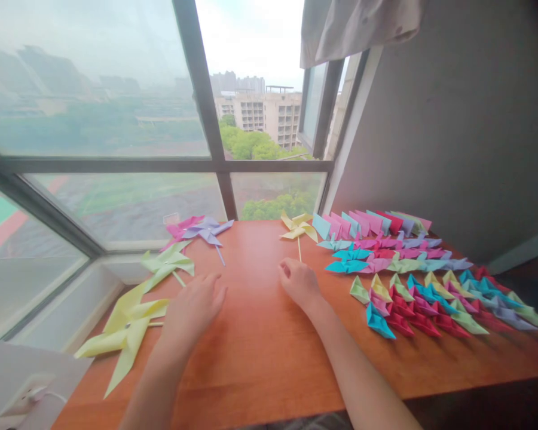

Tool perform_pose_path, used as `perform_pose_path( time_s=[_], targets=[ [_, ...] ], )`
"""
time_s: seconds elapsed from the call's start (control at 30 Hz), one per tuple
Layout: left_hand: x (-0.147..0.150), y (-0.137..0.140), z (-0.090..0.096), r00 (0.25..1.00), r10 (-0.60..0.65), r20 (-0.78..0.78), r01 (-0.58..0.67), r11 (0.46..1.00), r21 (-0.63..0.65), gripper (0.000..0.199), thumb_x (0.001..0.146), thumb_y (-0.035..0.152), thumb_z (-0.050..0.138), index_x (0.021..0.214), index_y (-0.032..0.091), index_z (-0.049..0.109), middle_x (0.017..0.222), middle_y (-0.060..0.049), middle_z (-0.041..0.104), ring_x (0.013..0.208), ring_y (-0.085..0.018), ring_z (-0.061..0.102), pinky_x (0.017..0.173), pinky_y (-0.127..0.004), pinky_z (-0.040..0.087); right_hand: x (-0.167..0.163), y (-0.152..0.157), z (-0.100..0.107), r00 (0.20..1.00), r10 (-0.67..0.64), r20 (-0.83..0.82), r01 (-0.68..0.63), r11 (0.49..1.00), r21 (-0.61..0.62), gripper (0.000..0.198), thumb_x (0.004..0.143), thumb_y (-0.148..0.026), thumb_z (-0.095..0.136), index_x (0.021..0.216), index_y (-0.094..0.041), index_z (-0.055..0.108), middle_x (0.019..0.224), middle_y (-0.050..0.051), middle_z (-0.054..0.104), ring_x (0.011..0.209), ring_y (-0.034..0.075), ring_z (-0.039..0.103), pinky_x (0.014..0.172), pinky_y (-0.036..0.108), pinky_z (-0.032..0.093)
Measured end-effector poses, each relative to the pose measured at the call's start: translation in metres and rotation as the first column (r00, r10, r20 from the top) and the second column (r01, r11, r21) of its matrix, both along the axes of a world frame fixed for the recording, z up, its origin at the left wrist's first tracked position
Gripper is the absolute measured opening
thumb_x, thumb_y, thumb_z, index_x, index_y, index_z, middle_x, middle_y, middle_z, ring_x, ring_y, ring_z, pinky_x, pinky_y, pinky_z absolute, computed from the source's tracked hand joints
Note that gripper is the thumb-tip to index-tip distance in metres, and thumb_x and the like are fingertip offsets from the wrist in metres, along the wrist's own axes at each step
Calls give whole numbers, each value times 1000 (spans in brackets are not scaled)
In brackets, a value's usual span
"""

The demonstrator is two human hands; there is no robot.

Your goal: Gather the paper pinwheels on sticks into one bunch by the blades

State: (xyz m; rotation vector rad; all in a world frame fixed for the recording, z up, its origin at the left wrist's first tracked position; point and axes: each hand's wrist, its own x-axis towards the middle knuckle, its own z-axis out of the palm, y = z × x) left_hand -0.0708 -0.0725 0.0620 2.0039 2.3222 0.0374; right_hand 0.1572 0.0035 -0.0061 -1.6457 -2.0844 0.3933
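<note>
The small yellow pinwheel (298, 227) is just past your right hand (299, 283); I can't tell if the curled fingers (285, 271) grip its half-hidden stick (300, 249). Your left hand (194, 307) is spread loosely.

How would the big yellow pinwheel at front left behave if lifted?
The yellow pinwheel is probably light, as its blades look like folded paper. The blades would likely crease if squeezed, being thin, and might spin about the small centre fastening.

The right hand (300, 283) (curled) is near a small yellow pinwheel (298, 227).
</note>
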Motion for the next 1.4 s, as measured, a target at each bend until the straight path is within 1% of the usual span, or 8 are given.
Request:
perform_pose_path(
  time_s=[0.13, 0.23, 0.53, 0.67, 0.77, 1.07, 1.2, 1.4],
  targets=[
    [-32, -19, 0, 982, 188, -26, -189, 981, -37, 36, 94, 39, 38, 108, 21, 65, 102, -9, 74, 92, -29, 70, 68, -33, 46, -4, -2, -4, 996, 90, -5, -89, 996, 7, 16, 90, -28, 54, 93, -23, 68, 85, 2, 73, 80, 16, 65, 65, 23, 38],
    [-46, -23, 3, 968, 245, -62, -248, 968, -44, 32, 93, 39, 37, 89, 23, 65, 97, -9, 74, 88, -30, 70, 63, -33, 42, -4, -3, -4, 993, 116, -5, -116, 993, 2, 17, 90, -28, 53, 94, -23, 69, 85, 2, 73, 80, 16, 66, 65, 24, 38],
    [-48, -39, -16, 987, 147, -69, -147, 989, 9, 33, 94, 38, 35, 100, 22, 64, 94, -8, 74, 89, -29, 70, 66, -34, 42, -6, -5, -4, 988, 153, -12, -153, 988, -19, 17, 89, -28, 54, 94, -24, 70, 84, 2, 74, 77, 16, 65, 64, 24, 37],
    [-46, -18, -19, 995, 92, -39, -89, 993, 71, 30, 92, 35, 40, 101, 22, 65, 95, -6, 75, 89, -26, 70, 67, -31, 43, -6, -5, -3, 990, 144, 2, -144, 989, -34, 17, 90, -28, 54, 93, -24, 70, 85, 2, 74, 79, 16, 66, 64, 23, 37],
    [-39, 12, -21, 997, 61, -53, -57, 996, 71, 31, 92, 34, 40, 86, 20, 67, 91, -9, 75, 86, -26, 70, 66, -29, 43, -5, -5, -3, 991, 134, 14, -133, 990, -45, 17, 90, -28, 54, 93, -24, 70, 85, 2, 74, 80, 16, 66, 64, 23, 38],
    [-27, 102, -19, 993, 110, -42, -109, 994, 19, 33, 90, 28, 44, 81, 12, 71, 91, -18, 75, 80, -27, 70, 65, -30, 45, -4, -5, 2, 993, 114, 20, -113, 993, -40, 18, 91, -29, 53, 94, -24, 71, 86, 2, 74, 81, 16, 67, 67, 23, 40],
    [-27, 107, -18, 993, 107, -44, -106, 994, 9, 27, 88, 19, 46, 85, 8, 70, 92, -18, 74, 82, -26, 69, 67, -30, 44, -4, -5, 4, 996, 86, 30, -84, 994, -67, 19, 91, -30, 54, 96, -25, 71, 88, 2, 75, 82, 17, 67, 66, 23, 40],
    [-19, 82, -17, 999, 26, -43, -25, 999, 23, 28, 88, 23, 44, 86, 10, 69, 89, -17, 74, 82, -27, 69, 66, -30, 44, -3, -5, 5, 997, 65, 32, -63, 997, -54, 20, 91, -30, 53, 96, -25, 71, 89, 3, 75, 82, 17, 67, 65, 23, 40]
  ],
)
